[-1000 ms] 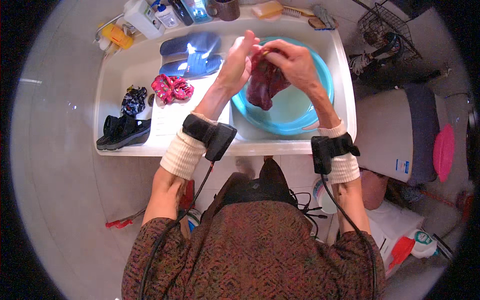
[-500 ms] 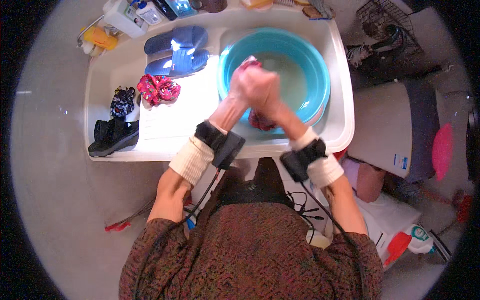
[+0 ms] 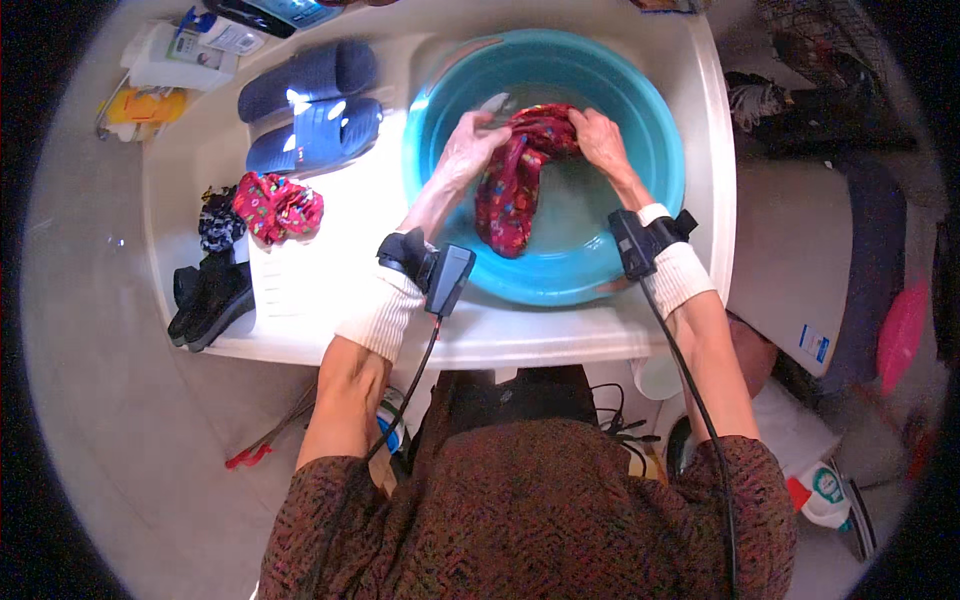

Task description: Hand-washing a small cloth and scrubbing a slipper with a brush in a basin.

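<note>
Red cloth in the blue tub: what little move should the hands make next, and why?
Maybe the left hand should gather up the loose part of the red cloth. The right hand pinches one end, the left hand is by the bend, and a long part trails toward the near side of the tub, free of both hands.

The person wears a dark brown top (image 3: pixel 530 510) with a fine reddish pattern, and its wide sleeves (image 3: pixel 322 510) end near the elbows. At the waist, a black garment (image 3: pixel 540 395) is visible. Each wrist has a cream ribbed cuff (image 3: pixel 375 325) and a black strap (image 3: pixel 402 252), which carries a small rectangular dark box (image 3: pixel 451 282) with a black cable (image 3: pixel 412 385).
</note>
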